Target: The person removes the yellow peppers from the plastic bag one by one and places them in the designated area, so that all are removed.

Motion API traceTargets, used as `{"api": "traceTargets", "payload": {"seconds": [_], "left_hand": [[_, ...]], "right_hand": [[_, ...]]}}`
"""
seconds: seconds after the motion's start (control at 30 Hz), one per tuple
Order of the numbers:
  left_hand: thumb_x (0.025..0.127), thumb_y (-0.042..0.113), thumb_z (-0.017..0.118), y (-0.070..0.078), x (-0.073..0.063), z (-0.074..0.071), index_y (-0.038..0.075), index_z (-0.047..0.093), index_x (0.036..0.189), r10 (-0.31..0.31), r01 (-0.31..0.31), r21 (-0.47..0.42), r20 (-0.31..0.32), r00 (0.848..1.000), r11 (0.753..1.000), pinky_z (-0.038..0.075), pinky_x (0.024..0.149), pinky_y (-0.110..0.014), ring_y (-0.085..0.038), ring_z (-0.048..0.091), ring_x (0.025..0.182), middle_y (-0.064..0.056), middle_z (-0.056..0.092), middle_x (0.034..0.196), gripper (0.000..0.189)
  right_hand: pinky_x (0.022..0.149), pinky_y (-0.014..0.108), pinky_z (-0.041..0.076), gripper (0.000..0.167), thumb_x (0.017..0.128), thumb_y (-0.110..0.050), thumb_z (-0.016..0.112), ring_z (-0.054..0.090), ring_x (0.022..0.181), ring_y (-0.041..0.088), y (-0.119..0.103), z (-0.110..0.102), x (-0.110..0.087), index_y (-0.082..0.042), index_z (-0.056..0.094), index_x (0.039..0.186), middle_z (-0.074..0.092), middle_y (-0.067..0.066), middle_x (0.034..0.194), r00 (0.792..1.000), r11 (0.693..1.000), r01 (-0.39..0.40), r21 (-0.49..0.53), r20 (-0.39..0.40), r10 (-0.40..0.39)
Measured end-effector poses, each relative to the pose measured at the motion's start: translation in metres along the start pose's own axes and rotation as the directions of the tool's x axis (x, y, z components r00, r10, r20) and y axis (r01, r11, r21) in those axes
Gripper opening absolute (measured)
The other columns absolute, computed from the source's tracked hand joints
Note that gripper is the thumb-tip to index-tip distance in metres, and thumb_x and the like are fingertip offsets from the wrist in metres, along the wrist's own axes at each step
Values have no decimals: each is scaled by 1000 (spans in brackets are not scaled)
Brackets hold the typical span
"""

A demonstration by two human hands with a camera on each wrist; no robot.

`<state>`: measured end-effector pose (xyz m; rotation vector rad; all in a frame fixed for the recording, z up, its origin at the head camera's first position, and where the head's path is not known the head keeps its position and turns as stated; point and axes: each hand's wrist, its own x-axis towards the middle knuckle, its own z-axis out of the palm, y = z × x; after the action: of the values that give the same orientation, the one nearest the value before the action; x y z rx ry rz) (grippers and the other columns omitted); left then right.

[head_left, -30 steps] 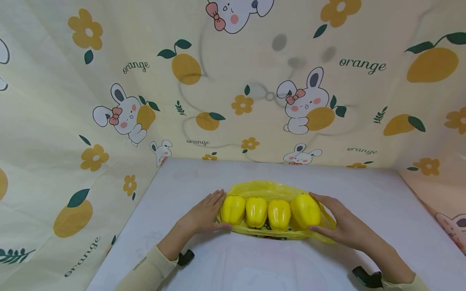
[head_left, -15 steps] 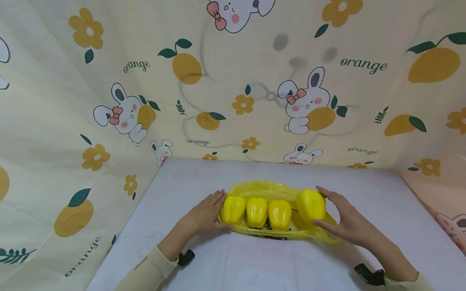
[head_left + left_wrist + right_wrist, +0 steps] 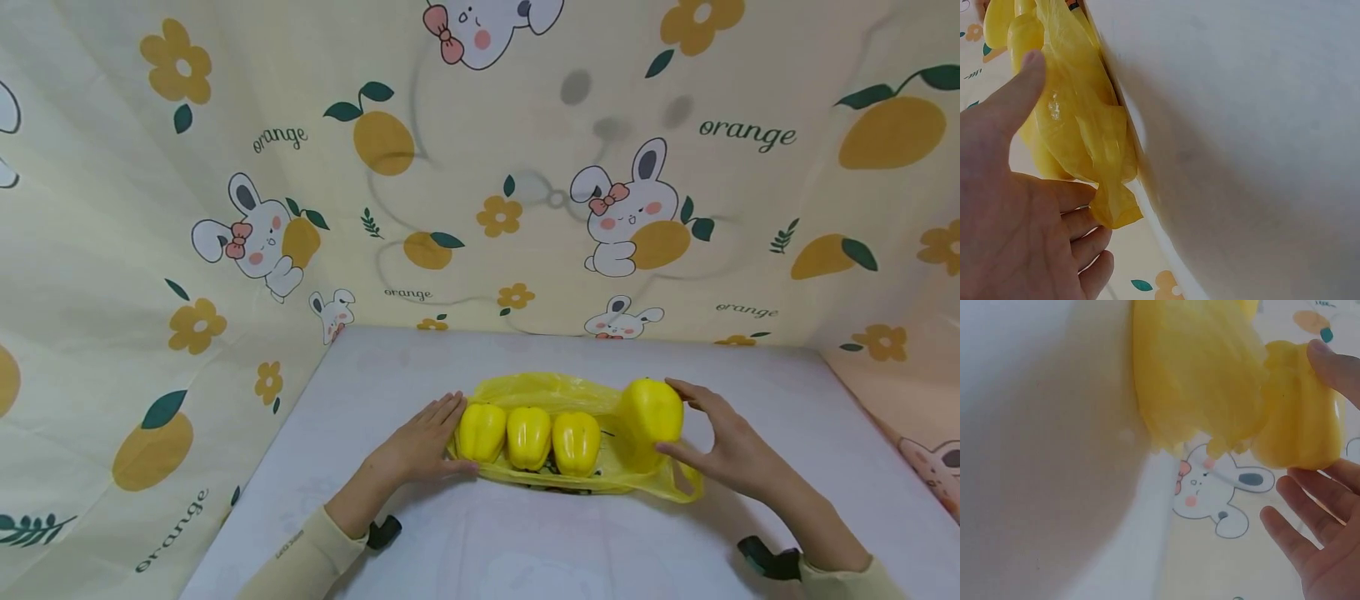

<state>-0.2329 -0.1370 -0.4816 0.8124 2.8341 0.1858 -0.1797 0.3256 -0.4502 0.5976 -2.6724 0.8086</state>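
In the head view, a thin yellow plastic bag [image 3: 543,387] lies spread on the table, with three yellow bell peppers, the left one [image 3: 482,433], the middle one [image 3: 528,438] and the right one [image 3: 576,444], in a row on it. My right hand [image 3: 731,442] pinches another yellow bell pepper [image 3: 654,408] between thumb and fingers, raised over the bag's right end. The right wrist view shows this pepper [image 3: 1300,412] beside the bag's edge. My left hand [image 3: 416,442] rests against the bag's left end, fingers extended, thumb [image 3: 1019,94] along the plastic in the left wrist view.
The white table [image 3: 495,550] extends on all sides of the bag. A patterned cloth [image 3: 480,275] with rabbits and oranges hangs behind and at both sides. Black wrist cameras, left [image 3: 384,532] and right [image 3: 768,560], sit on the wrists.
My right hand has lifted the rightmost bell pepper up and to the right, apart from the row. My left hand and the other peppers have stayed put.
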Motion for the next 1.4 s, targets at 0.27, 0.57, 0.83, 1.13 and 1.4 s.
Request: {"api": "traceTargets", "payload": {"seconds": [0.27, 0.57, 0.83, 1.13, 1.4], "left_hand": [[97, 75, 59, 1, 0, -2, 4, 21, 171, -4, 4, -2, -3, 1000, 1000, 15, 135, -45, -28, 16, 166, -12, 18, 179, 109], [97, 74, 60, 2, 1, 0, 4, 21, 171, -8, 8, -5, 1, 1000, 1000, 15, 135, -45, -29, 16, 166, -11, 19, 179, 109], [97, 74, 61, 3, 1, -2, 4, 22, 171, -14, 14, -5, 3, 1000, 1000, 16, 135, -45, -29, 16, 166, -11, 19, 179, 109], [97, 76, 59, 2, 2, 1, 5, 21, 171, -14, 14, 4, 5, 1000, 1000, 15, 135, -45, -28, 16, 166, -11, 18, 180, 110], [97, 77, 58, 2, 3, 2, 5, 19, 172, -25, 24, 16, 14, 1000, 1000, 13, 136, -43, -26, 14, 167, -9, 16, 180, 110]], "right_hand": [[102, 60, 56, 99, 81, -24, 97, 57, 124, 40, 5, -2, 1, -7, 42, 161, 56, 22, 149, 1000, 1000, -10, -25, -12, 9], [99, -7, 24, 99, 82, -23, 97, 58, 124, 39, 20, -6, 5, -8, 42, 162, 54, 23, 150, 1000, 1000, 10, -3, -30, -10], [96, -8, 25, 98, 82, -23, 97, 56, 123, 41, 40, -10, 11, -6, 41, 162, 53, 24, 149, 999, 1000, -19, 1, -40, 19], [92, -8, 25, 95, 86, -24, 94, 55, 122, 44, 60, -12, 18, -1, 40, 161, 52, 28, 148, 997, 997, -76, 5, -4, 76], [103, 68, 52, 96, 90, -34, 90, 54, 125, 47, 78, -9, 29, 2, 36, 161, 47, 31, 154, 984, 987, -163, 9, 70, 162]]}}
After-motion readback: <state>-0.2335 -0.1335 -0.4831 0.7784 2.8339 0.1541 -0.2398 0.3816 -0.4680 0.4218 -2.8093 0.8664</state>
